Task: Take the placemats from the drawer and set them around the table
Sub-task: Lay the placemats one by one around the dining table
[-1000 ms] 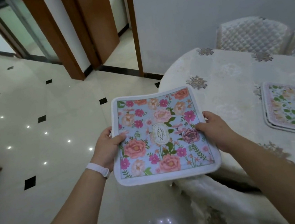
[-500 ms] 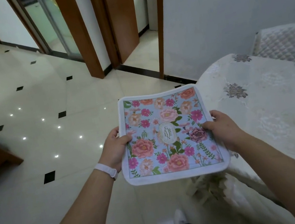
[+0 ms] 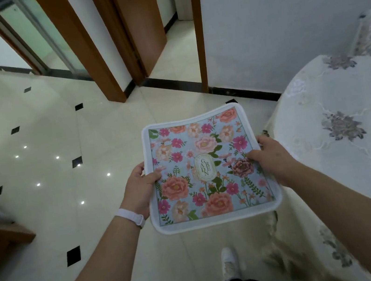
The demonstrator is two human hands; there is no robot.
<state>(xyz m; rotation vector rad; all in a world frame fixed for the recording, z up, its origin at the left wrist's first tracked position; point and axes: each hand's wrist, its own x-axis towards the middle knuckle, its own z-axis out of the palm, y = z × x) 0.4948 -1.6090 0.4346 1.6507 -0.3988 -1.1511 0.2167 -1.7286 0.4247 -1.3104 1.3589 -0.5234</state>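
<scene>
Because a soft mat would sag if I gripped one corner, I carry the placemat [image 3: 205, 170] flat out in front of me, one hand on each side edge. My left hand [image 3: 141, 189] is clamped on its left border, thumb on top and fingers hidden beneath; my right hand [image 3: 271, 159] pinches the right border the same way. The far edge curls up a little between my hands, so the fabric looks limp rather than stiff. The floral face is turned up, ready to go down as it is. The tabletop [image 3: 359, 185], under a pale embroidered cloth, lies just to the right of my right hand, bare in the part I can see. I judge I'm mid-carry, one shoe [image 3: 230, 265] stepping forward below the mat, heading to an open place.
</scene>
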